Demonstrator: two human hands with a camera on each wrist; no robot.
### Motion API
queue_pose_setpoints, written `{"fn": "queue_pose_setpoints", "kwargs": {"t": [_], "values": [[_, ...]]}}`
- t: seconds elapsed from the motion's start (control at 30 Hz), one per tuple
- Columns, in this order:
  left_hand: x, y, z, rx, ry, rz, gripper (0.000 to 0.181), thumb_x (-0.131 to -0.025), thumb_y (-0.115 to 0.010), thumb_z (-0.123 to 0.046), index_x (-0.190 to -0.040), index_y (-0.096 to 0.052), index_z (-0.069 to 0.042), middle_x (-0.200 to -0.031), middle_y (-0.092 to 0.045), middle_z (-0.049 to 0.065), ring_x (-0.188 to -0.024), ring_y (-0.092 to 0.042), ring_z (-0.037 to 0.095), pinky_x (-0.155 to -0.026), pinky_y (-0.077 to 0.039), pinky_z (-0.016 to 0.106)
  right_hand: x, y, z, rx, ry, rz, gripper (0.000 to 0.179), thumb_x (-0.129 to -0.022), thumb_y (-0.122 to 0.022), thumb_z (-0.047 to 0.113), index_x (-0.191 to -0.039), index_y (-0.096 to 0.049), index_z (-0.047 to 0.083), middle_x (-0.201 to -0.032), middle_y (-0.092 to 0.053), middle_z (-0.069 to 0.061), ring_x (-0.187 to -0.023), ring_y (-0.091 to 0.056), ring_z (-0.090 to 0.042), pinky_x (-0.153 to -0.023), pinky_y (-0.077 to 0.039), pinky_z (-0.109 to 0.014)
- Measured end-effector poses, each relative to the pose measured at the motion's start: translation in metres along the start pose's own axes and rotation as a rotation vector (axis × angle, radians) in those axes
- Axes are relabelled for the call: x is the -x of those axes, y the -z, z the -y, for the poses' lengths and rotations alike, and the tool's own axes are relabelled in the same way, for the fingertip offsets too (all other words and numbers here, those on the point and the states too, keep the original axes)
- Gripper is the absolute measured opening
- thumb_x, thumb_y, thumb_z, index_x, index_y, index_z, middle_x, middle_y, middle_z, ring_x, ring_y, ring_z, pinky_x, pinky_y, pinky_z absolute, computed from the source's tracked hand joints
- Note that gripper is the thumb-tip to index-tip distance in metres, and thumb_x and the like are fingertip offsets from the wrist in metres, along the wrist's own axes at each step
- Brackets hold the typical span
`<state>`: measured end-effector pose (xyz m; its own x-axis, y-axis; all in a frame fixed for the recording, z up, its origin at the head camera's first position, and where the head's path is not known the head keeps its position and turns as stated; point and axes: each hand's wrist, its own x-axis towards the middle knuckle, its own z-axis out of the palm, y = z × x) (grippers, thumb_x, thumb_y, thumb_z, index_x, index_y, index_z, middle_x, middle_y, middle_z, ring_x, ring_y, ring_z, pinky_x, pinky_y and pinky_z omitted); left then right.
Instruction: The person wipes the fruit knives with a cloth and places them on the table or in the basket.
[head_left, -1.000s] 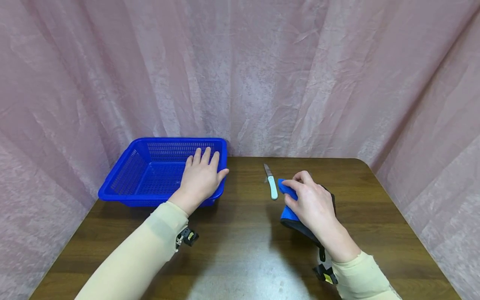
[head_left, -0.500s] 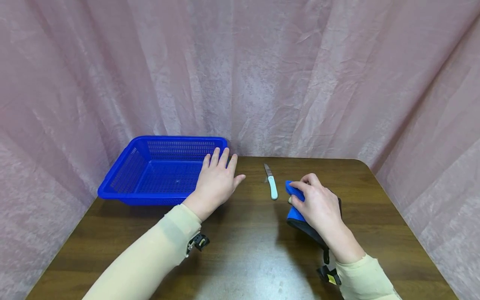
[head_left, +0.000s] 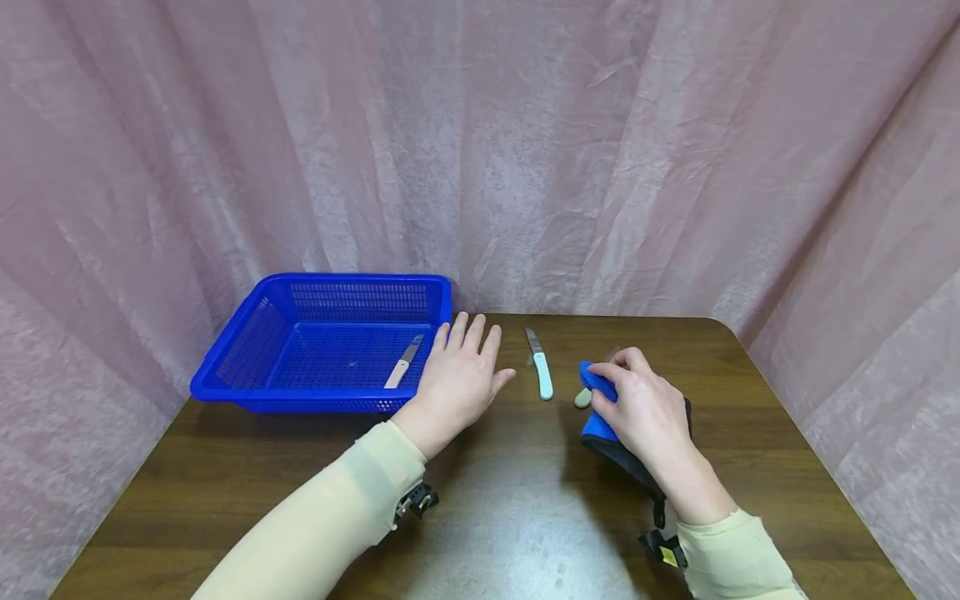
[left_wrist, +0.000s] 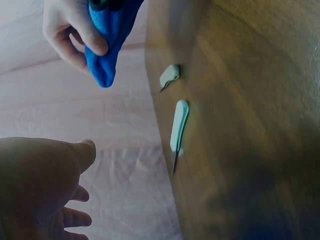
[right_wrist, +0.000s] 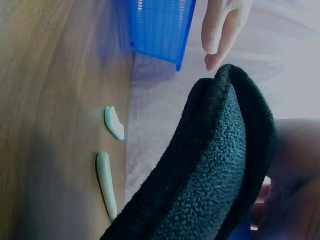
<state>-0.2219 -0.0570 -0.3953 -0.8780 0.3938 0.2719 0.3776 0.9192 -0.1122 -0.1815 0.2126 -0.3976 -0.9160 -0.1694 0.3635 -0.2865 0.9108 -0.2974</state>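
Observation:
My left hand (head_left: pixel 453 387) is spread with straight fingers beside the right rim of the blue basket (head_left: pixel 322 394), holding nothing. A knife with a pale beige handle (head_left: pixel 397 374) lies inside the basket at its right end. Between my hands, a turquoise-handled paring knife (head_left: pixel 543 375) rests on the table, blade toward the curtain. My right hand (head_left: pixel 641 412) pinches a folded blue and black cloth (head_left: pixel 600 427), which hangs above the table in the left wrist view. Close beside it shows a pale green knife handle (head_left: pixel 582 398), its blade mostly hidden behind the hand and cloth.
The brown wooden table (head_left: pixel 300 500) ends at the back against a pink curtain (head_left: pixel 525 167), which also hangs along both sides. Light glares off the table's front middle. A small black camera is strapped at each wrist.
My left hand has moved right, off the basket, uncovering the beige-handled knife inside. The right hand has shifted slightly right with the cloth, and the pale green handle now shows beside it.

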Motion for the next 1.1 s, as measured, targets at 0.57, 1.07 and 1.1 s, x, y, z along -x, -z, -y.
{"fn": "queue_pose_setpoints", "kwargs": {"t": [0.57,1.07,1.1], "values": [[-0.007,-0.028,-0.031,0.073,-0.049,0.03,0.055,-0.114,-0.06,-0.045,-0.155,-0.06,-0.009,-0.154,-0.061,0.016,-0.146,-0.055,0.038,-0.121,-0.043,0.057,0.004,0.004,-0.019,0.019,-0.067,0.019,0.035,-0.097,-0.079,0.017,-0.131,-0.081,0.014,-0.128,-0.063,-0.015,-0.077,-0.07,-0.034,-0.067,-0.056,-0.055],[-0.011,-0.055,-0.055,0.082,-0.091,0.121,0.053,-0.113,-0.06,-0.048,-0.154,-0.061,-0.014,-0.157,-0.058,0.011,-0.146,-0.054,0.036,-0.118,-0.045,0.055,0.007,0.002,-0.025,0.022,-0.091,0.035,0.035,-0.096,-0.078,0.017,-0.131,-0.081,0.013,-0.128,-0.062,-0.015,-0.078,-0.07,-0.035,-0.068,-0.056,-0.056],[-0.012,-0.056,-0.056,0.087,-0.104,0.128,0.052,-0.113,-0.06,-0.047,-0.154,-0.061,-0.015,-0.158,-0.058,0.011,-0.146,-0.054,0.036,-0.118,-0.045,0.055,0.007,0.002,-0.025,0.021,-0.092,0.035,0.035,-0.096,-0.078,0.017,-0.131,-0.081,0.013,-0.127,-0.062,-0.015,-0.078,-0.071,-0.035,-0.068,-0.056,-0.056]]}}
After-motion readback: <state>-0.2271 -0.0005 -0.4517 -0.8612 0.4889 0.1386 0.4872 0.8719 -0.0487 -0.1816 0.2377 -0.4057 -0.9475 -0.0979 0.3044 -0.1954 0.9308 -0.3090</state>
